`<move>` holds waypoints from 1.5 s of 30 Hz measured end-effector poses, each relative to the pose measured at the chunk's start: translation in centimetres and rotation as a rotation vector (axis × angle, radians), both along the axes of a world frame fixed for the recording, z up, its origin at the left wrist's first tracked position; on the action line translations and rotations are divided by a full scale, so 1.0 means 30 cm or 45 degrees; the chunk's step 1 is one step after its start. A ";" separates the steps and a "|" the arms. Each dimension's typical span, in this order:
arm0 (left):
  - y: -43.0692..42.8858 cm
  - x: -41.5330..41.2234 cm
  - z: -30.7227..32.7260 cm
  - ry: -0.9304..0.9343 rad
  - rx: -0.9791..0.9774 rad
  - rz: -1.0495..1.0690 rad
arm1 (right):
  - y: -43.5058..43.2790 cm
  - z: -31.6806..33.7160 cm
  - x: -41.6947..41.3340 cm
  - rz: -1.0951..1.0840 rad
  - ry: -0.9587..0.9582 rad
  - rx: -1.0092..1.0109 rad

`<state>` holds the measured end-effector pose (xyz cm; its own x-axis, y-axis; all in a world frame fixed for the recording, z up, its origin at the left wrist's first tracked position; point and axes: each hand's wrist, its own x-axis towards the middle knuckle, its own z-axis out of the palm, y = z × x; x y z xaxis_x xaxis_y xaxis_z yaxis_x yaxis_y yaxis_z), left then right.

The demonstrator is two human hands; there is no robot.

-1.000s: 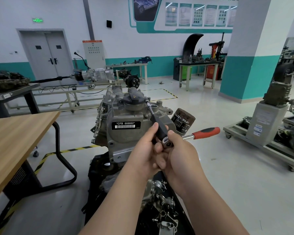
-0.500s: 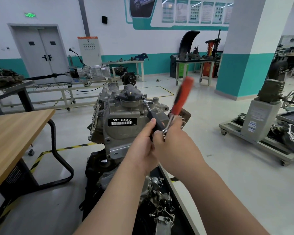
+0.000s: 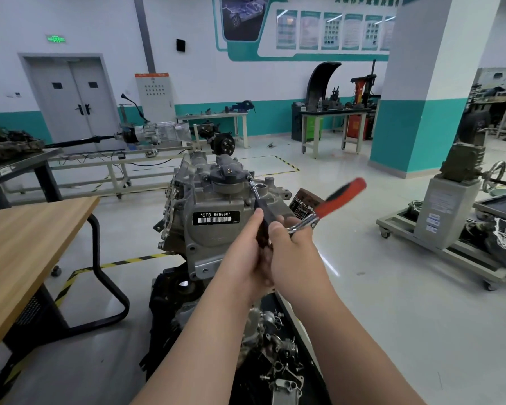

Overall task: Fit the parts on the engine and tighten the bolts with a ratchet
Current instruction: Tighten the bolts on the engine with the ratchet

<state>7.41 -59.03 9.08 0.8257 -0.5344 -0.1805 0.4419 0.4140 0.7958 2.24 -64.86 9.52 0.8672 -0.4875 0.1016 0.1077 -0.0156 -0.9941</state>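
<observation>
left hand [image 3: 241,255] grips black extension [image 3: 264,213], right hand [image 3: 297,252] grips blurred red-handled ratchet [image 3: 341,194] on engine [image 3: 216,197].

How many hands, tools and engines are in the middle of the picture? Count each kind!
2 hands: left hand, right hand
1 ratchet
1 extension bar
1 engine
Total: 5

Open floor [image 3: 386,293] stretches right of the engine [image 3: 211,229] as far as a wheeled stand [image 3: 447,214]. A table [image 3: 27,235] crowds the left side. Up top, a filler cap [image 3: 228,173] and oil filter [image 3: 303,204] hem in the extension bar [image 3: 258,198], with the ratchet [image 3: 333,201] jutting right above the filter.
</observation>
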 end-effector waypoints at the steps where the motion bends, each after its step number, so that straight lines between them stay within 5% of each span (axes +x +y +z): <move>1: 0.003 0.001 -0.004 -0.004 0.023 0.010 | 0.003 0.001 0.005 0.013 0.007 0.152; 11: 0.027 0.017 0.009 -0.119 0.110 -0.145 | 0.016 0.052 -0.026 0.269 -0.244 1.200; 19: 0.020 0.013 -0.007 -0.104 0.129 -0.128 | 0.004 0.030 -0.032 0.282 -0.181 1.219; 25: 0.017 0.007 -0.017 -0.086 0.130 -0.132 | -0.006 0.009 -0.024 0.231 -0.082 0.787; 30: -0.007 0.008 -0.021 -0.097 0.052 -0.073 | -0.037 0.023 -0.023 0.059 0.085 0.018; 37: -0.009 0.003 -0.010 -0.032 -0.102 -0.086 | -0.060 0.082 -0.039 0.022 0.166 -0.638; 42: -0.005 0.025 -0.038 -0.120 -0.107 -0.180 | -0.039 0.093 -0.060 -0.166 0.315 -1.473; 45: -0.002 0.028 -0.050 -0.152 -0.148 -0.223 | -0.037 0.077 -0.046 -0.172 0.294 -1.562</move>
